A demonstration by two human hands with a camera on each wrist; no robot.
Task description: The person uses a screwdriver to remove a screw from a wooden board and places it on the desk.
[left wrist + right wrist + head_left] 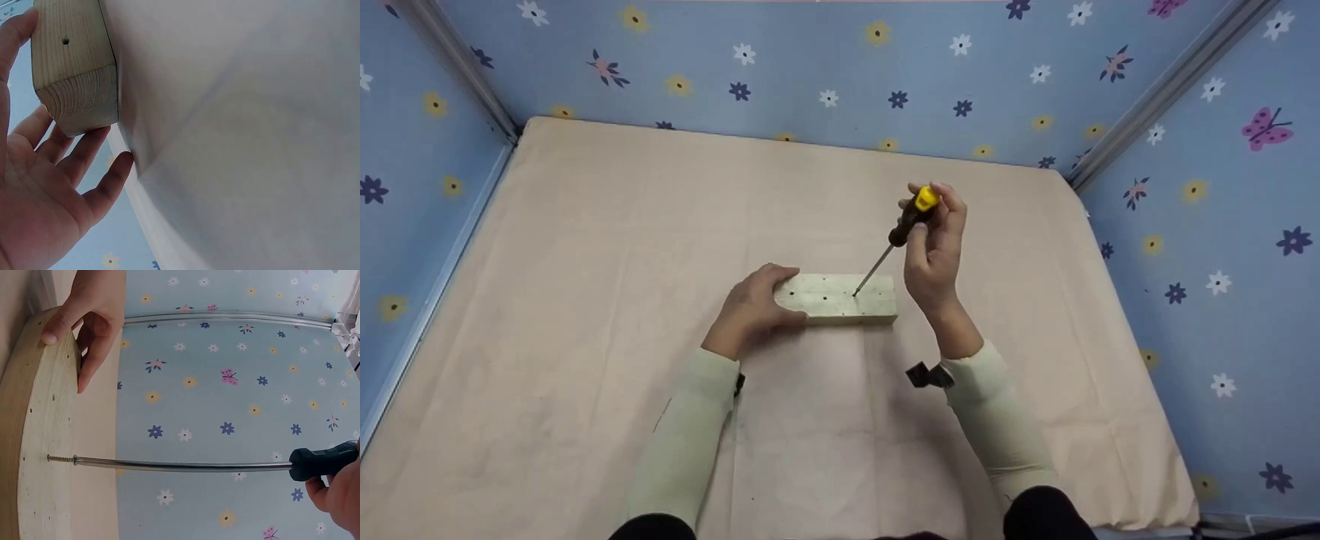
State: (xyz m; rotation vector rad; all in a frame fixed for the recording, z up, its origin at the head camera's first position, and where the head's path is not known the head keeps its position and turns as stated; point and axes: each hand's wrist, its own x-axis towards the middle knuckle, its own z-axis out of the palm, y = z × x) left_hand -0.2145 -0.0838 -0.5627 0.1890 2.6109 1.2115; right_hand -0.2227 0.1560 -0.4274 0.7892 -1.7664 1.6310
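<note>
A pale wooden block (840,309) lies on the cloth, with several small dark holes in its top face. My left hand (754,301) grips its left end, thumb on the near side and fingers at the far side. The left wrist view shows the end grain of that wooden block (76,98) near the fingers. My right hand (936,262) holds a screwdriver (911,223) with a black and yellow handle, tilted down toward the block. In the right wrist view, the shaft's tip meets the head of a screw (61,459), whose threads still show above the wood.
A beige cloth (622,225) covers the table. Blue flowered panels (817,67) stand at the back and both sides, joined by grey metal posts (1170,90) at the corners.
</note>
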